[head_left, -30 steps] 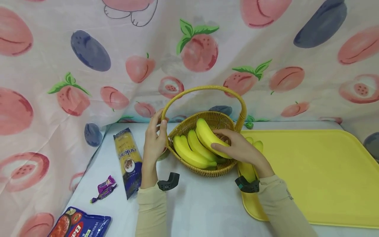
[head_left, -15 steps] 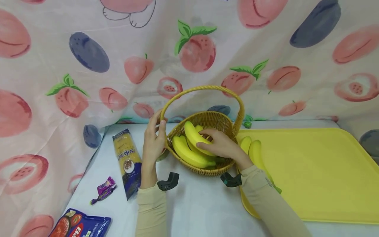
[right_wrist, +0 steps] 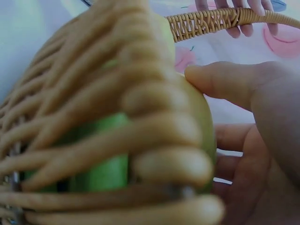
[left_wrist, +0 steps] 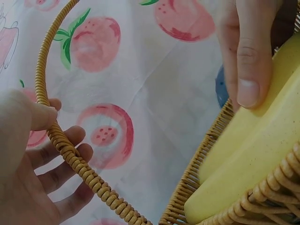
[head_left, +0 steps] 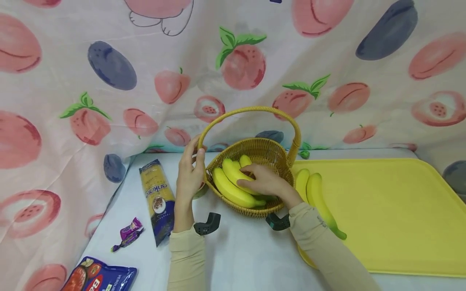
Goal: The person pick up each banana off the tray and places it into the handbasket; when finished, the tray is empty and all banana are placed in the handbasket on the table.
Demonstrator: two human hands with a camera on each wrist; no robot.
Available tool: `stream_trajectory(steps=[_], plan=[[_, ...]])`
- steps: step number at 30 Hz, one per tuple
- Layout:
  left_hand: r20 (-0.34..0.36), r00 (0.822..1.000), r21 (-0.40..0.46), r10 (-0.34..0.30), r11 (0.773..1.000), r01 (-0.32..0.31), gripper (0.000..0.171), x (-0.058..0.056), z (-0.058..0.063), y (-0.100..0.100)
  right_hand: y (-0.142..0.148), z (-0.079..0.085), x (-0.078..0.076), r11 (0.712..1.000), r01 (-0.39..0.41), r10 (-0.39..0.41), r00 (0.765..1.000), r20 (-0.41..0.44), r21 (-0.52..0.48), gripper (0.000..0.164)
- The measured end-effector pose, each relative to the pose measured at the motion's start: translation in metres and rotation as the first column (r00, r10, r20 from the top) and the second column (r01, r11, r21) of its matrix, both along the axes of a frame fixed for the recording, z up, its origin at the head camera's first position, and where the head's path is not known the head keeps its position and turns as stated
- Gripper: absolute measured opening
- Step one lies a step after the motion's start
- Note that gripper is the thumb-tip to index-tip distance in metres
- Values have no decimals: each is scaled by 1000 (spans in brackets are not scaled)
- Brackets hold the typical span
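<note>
A wicker basket [head_left: 269, 151] with a tall arched handle [head_left: 251, 108] stands in the middle of the table in the head view. My left hand [head_left: 188, 176] holds the lower left part of that handle, thumb and fingers on either side of it in the left wrist view. Several yellow bananas lie inside the basket. My right hand [head_left: 267, 182] reaches in over the right rim and pinches one banana [head_left: 233, 171], which rests beside a lower banana [head_left: 233, 194]. In the left wrist view its thumb [left_wrist: 248, 89] presses on the peel; the banana's lower end is hidden.
Right of the basket lies a yellow tray [head_left: 389, 218] with two bananas [head_left: 322, 200] at its left edge. On the left are a pasta packet [head_left: 157, 198], purple-wrapped sweets [head_left: 129, 234] and a blue pouch [head_left: 100, 277]. A patterned cloth [head_left: 204, 60] hangs behind.
My right hand has moved left and down into the basket with the banana, which now lies against the others. My left hand stays on the handle.
</note>
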State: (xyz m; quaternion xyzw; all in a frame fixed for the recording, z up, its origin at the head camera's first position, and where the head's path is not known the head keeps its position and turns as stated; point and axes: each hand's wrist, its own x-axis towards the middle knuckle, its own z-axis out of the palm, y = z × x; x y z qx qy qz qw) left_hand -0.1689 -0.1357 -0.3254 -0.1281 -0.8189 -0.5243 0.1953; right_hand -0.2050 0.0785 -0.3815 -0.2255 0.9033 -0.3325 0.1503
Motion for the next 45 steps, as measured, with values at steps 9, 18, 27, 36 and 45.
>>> stream_trajectory(steps=[9,18,27,36,45], plan=[[16,1000,10,5,1000,-5,39,0,0,1,-1,1,4,998,-28,29,999,-14,59,58],[20,1000,9,4,1000,-4,39,-2,1,2,13,10,16,999,17,-22,996,-85,-51,51],[44,999,2,26,1000,-26,39,1,3,0,44,6,29,978,78,-103,987,-124,-193,41],[42,999,1,24,1000,-24,38,1,1,1,74,1,46,956,149,-191,970,-150,-253,35],[43,999,7,16,1000,-16,38,0,2,4,107,-5,58,933,245,-293,942,-162,-262,34]])
